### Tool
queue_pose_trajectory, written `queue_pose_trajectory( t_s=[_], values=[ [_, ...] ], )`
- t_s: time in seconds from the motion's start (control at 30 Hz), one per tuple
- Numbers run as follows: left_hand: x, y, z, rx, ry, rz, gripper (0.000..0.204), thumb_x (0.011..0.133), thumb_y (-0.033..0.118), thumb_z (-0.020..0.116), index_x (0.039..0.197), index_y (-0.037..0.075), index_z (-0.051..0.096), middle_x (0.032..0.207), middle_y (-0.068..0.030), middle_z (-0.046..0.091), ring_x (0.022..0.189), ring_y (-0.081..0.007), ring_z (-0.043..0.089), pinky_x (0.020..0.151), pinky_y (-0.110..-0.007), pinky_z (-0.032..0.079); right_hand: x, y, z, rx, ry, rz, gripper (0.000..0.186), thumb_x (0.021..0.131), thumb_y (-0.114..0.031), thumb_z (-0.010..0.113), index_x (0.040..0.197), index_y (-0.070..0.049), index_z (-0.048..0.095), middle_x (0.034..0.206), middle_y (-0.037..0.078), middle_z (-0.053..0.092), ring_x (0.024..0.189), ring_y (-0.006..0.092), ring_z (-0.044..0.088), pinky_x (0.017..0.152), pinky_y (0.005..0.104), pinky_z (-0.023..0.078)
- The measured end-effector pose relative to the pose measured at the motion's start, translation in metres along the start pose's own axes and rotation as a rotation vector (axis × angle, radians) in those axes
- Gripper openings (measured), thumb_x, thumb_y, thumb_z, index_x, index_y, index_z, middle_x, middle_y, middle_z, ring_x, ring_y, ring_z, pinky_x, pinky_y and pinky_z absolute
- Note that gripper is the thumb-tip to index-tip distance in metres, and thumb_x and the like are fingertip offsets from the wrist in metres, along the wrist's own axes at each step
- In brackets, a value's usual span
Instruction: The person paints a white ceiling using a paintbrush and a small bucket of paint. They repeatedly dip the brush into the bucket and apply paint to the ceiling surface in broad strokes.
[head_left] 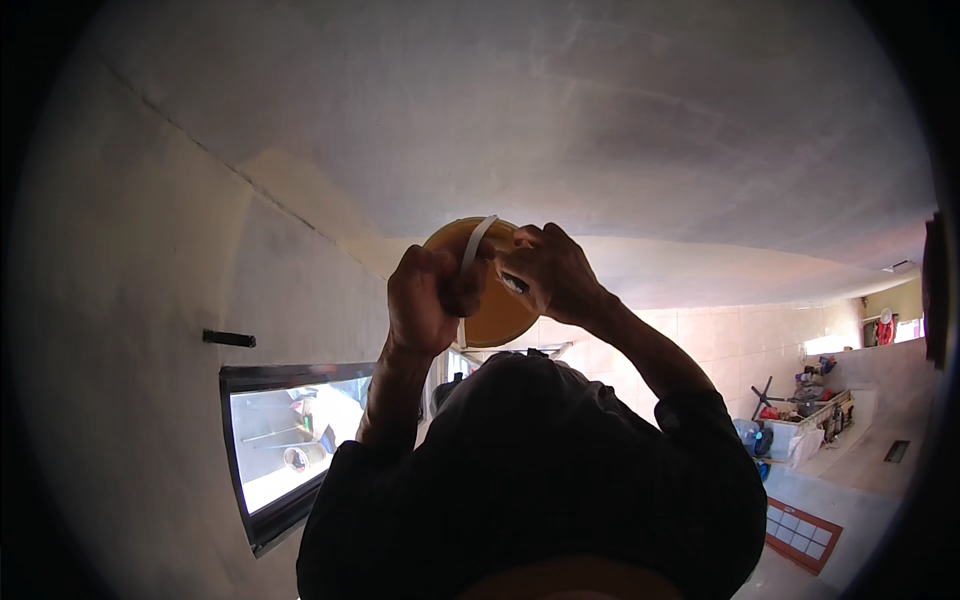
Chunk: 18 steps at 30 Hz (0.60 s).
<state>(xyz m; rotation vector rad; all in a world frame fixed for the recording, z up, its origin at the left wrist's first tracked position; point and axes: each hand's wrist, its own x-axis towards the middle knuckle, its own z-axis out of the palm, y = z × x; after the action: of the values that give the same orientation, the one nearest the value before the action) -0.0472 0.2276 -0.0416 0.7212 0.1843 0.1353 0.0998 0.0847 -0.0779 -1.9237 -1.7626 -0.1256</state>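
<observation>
My left hand has its fingers curled closed at the lower part of a narrow, curved white strip. Close by on the right, my right hand has bent fingers near the strip's upper part. A small pale, shiny thing shows at its fingers, its kind unclear. Both hands are in front of a round orange-brown thing, which they partly cover. Shadow hides the fingertips, so the exact grip of the right hand does not show.
A dark-framed window is in the left wall, with a short dark bar above it. Far right, a pale container bears mixed items, above a red-brown framed grid panel. A broad grey surface spans the top.
</observation>
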Motion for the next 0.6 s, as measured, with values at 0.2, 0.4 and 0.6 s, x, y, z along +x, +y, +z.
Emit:
queue_pose_trajectory(
  t_s=[0.2, 0.4, 0.6],
  values=[
    [0.005, 0.013, -0.001, 0.139, -0.013, 0.039, 0.06, 0.082, 0.045, 0.04, 0.111, -0.006, 0.052, 0.062, 0.0039, 0.033, 0.05, -0.0056, 0.025, 0.046, -0.023, 0.021, 0.006, 0.002, -0.004, 0.207, 0.13, 0.133, 0.021, 0.073, -0.015, 0.079, 0.091, -0.007, 0.072, 0.084, 0.009, 0.067, 0.083, 0.0239, 0.063, 0.074, 0.0372, 0.049],
    [0.01, 0.015, -0.001, 0.122, -0.044, 0.043, 0.06, 0.08, 0.045, 0.041, 0.11, -0.005, 0.053, 0.062, 0.0046, 0.032, 0.05, -0.0057, 0.024, 0.046, -0.022, 0.02, 0.009, -0.006, -0.01, 0.689, -0.098, 0.434, 0.023, 0.074, -0.014, 0.079, 0.094, -0.005, 0.072, 0.086, 0.01, 0.068, 0.083, 0.0243, 0.064, 0.078, 0.0346, 0.051],
    [0.003, 0.018, 0.004, 0.15, 0.043, 0.043, 0.059, 0.081, 0.043, 0.038, 0.11, -0.006, 0.053, 0.062, 0.0049, 0.032, 0.05, -0.0062, 0.025, 0.046, -0.023, 0.021, 0.004, -0.003, -0.004, 0.439, 0.138, 0.143, 0.023, 0.072, -0.015, 0.08, 0.093, -0.008, 0.072, 0.088, 0.008, 0.068, 0.088, 0.0211, 0.063, 0.075, 0.0342, 0.05]
  ],
)
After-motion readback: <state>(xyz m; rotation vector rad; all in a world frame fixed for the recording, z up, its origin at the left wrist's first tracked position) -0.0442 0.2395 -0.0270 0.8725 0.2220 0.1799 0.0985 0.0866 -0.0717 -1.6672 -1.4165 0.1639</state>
